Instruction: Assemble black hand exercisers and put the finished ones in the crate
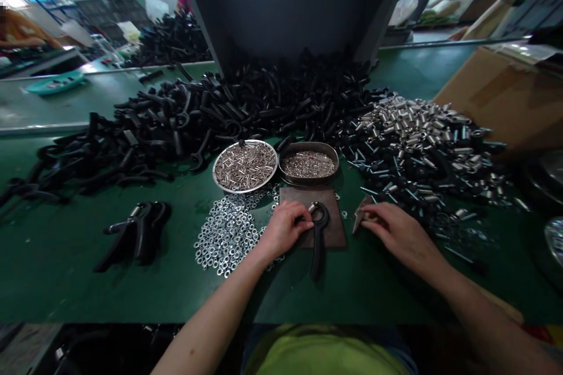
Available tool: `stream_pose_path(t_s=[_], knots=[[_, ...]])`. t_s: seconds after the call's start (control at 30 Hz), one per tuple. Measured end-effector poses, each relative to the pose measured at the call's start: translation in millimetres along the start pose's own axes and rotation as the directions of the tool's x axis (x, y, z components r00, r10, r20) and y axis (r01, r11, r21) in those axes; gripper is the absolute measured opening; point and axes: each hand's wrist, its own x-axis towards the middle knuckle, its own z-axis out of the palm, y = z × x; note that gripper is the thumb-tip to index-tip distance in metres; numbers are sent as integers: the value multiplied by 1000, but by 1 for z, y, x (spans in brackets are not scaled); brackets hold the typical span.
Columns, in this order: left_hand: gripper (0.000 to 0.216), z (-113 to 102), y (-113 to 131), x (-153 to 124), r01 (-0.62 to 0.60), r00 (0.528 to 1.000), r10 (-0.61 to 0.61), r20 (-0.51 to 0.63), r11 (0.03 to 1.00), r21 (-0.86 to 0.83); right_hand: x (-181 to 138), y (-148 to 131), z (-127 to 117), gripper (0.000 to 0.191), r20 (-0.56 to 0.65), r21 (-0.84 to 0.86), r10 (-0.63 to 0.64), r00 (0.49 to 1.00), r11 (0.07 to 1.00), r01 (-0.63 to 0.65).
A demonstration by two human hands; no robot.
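My left hand [285,227] is closed around the top of a black hand-grip piece [317,240] that lies on a brown square pad [329,217] on the green table. A small metal part shows at the grip's upper end. My right hand [394,228] rests just right of the pad. Its fingers are curled over a small brownish wedge-shaped object [358,217] that I cannot name.
A round tray of metal pins [245,166] and an oval tray of small silvery parts [308,164] sit behind the pad. Loose washers [226,231] lie left of it, with black grips [136,234] farther left. A heap of black handles [246,105], silver sleeves [417,129] and a cardboard box [505,94] stand behind.
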Motion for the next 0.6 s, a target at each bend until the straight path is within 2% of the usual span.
stream_pose_path(t_s=[0.13, 0.23, 0.3, 0.4, 0.47, 0.5, 0.53, 0.6], knots=[[4, -2, 1, 4, 16, 999, -15, 43, 999, -31, -49, 41, 8, 30, -107, -309, 72, 992, 946, -102], [3, -3, 1, 7, 82, 996, -76, 56, 990, -113, -63, 54, 16, 29, -144, -369, 120, 982, 914, -166], [4, -3, 1, 9, 121, 991, -112, 69, 983, -139, -59, 49, 14, 28, -128, -304, 201, 971, 924, -231], [5, -2, -1, 11, 167, 985, -158, 73, 975, -144, -45, 21, -4, 31, -38, -52, 276, 960, 959, -277], [6, 0, -2, 12, 190, 981, -183, 59, 971, -146, -36, -5, -16, 34, -21, 179, 207, 978, 963, -200], [7, 1, -3, 12, 201, 980, -196, 47, 969, -145, -32, -16, -19, 37, -55, 275, 164, 985, 951, -143], [8, 1, -4, 12, 209, 978, -206, 37, 967, -144, -29, -25, -19, 40, -109, 341, 126, 986, 936, -82], [9, 3, -4, 12, 217, 976, -215, 30, 965, -148, -21, -36, -14, 44, -174, 367, 63, 983, 930, 5]])
